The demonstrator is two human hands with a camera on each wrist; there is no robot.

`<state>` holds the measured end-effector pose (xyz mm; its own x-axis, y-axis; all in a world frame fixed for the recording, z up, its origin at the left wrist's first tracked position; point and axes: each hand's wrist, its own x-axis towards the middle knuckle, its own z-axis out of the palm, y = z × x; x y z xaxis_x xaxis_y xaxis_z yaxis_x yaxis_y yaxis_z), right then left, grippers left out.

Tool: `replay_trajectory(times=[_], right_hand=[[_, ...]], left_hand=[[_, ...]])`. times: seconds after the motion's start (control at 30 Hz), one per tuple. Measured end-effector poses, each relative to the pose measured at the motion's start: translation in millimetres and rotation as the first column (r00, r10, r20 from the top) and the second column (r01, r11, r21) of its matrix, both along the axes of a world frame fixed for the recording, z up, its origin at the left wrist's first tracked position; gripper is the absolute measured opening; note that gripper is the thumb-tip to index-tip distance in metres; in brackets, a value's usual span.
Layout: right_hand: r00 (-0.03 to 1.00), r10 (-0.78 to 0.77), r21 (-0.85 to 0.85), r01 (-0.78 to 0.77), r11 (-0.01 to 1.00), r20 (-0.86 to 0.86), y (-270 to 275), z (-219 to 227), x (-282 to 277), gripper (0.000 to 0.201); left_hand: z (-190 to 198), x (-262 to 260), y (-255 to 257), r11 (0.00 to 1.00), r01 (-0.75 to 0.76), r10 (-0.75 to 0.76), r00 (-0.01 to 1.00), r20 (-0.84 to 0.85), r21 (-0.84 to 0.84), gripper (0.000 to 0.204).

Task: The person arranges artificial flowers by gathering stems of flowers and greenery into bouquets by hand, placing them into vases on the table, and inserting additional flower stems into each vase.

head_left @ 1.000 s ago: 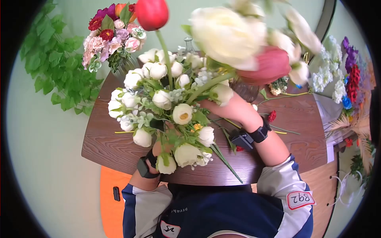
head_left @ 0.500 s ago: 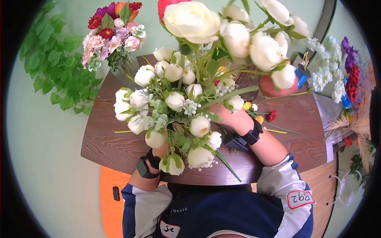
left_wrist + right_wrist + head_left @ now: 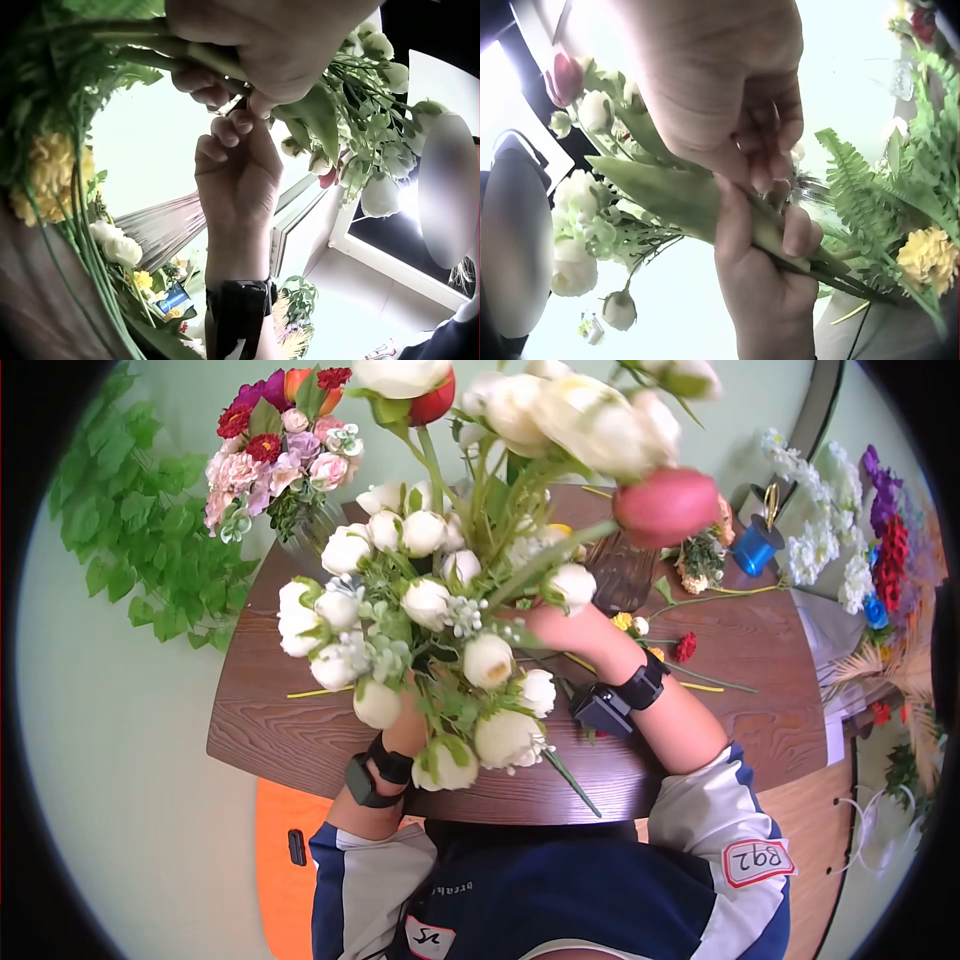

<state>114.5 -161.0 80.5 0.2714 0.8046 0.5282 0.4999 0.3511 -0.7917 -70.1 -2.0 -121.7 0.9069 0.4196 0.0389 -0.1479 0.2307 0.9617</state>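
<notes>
A big bouquet of white artificial flowers and greenery (image 3: 425, 603) fills the middle of the head view, with a pink tulip (image 3: 668, 507) and a red tulip (image 3: 433, 400) among the tall blooms. My left hand (image 3: 262, 45) grips its bundled stems, thumb along one side; flowers mostly cover that hand in the head view. Close against it, my right hand (image 3: 720, 90) has its fingers curled and fingertips pinching at the stems. A broad green leaf (image 3: 664, 199) lies just below the right fingers. Stem ends (image 3: 575, 785) stick out toward the table's near edge.
On the wooden table (image 3: 290, 730) lie loose red and yellow flowers (image 3: 685, 647) and cut stems. Behind them stand a dark glass vase (image 3: 622, 570), a blue ribbon spool (image 3: 757, 545) and a vase of pink flowers (image 3: 325, 472). Green vines (image 3: 150, 530) hang at left.
The bouquet's tall blooms swung right, then back left, the pink tulip coming into fuller view again. Both hands stay at the stems, with the right wrist shifting only slightly.
</notes>
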Motion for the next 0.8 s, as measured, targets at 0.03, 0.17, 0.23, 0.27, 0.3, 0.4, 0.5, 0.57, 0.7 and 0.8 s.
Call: replay_trajectory(times=[0.03, 0.17, 0.23, 0.27, 0.3, 0.4, 0.5, 0.57, 0.7, 0.8], right_hand=[[0.998, -0.009, -0.113, 0.001, 0.994, -0.066, -1, 4, 2, 0.022], [0.979, -0.086, -0.349, 0.016, 0.937, -0.186, -9, 17, -5, 0.019], [0.986, -0.048, -0.301, -0.001, 0.954, -0.157, -6, 12, -6, 0.020], [0.992, -0.012, -0.252, -0.021, 0.968, -0.127, -3, 8, -7, 0.021], [0.997, -0.037, -0.228, 0.020, 0.973, -0.070, -1, 7, -13, 0.022], [0.998, 0.042, -0.492, -0.060, 0.869, -0.048, -8, 21, -17, 0.034], [0.997, 0.077, -0.331, -0.079, 0.940, -0.021, 4, -3, -9, 0.032], [0.990, 0.132, -0.286, -0.114, 0.951, 0.045, 9, -13, -7, 0.033], [0.993, 0.114, -0.234, -0.107, 0.966, 0.018, 8, -9, -6, 0.022], [0.984, 0.038, -0.286, 0.014, 0.958, 0.176, 7, -21, -2, 0.023]], left_hand=[[24, 6, 3, 0.710, -0.046, 0.018, 0.999, 0.048, 0.703, 0.039], [62, 70, -11, 0.893, -0.065, 0.022, 0.995, 0.100, 0.446, 0.032], [46, 22, -13, 0.900, -0.074, 0.033, 0.994, 0.100, 0.430, 0.032], [41, 8, -15, 0.904, -0.078, 0.039, 0.994, 0.100, 0.421, 0.032], [43, 4, -13, 0.907, -0.083, 0.046, 0.994, 0.099, 0.413, 0.032], [45, 4, -16, 0.915, -0.100, 0.066, 0.993, 0.099, 0.391, 0.031], [46, 16, -12, 0.922, -0.115, 0.084, 0.992, 0.098, 0.371, 0.031], [42, 10, -17, 0.926, -0.123, 0.095, 0.991, 0.095, 0.357, 0.030], [43, 3, -17, 0.934, -0.138, 0.115, 0.989, 0.089, 0.330, 0.030], [41, 2, -17, 0.939, -0.149, 0.129, 0.988, 0.085, 0.310, 0.029]])
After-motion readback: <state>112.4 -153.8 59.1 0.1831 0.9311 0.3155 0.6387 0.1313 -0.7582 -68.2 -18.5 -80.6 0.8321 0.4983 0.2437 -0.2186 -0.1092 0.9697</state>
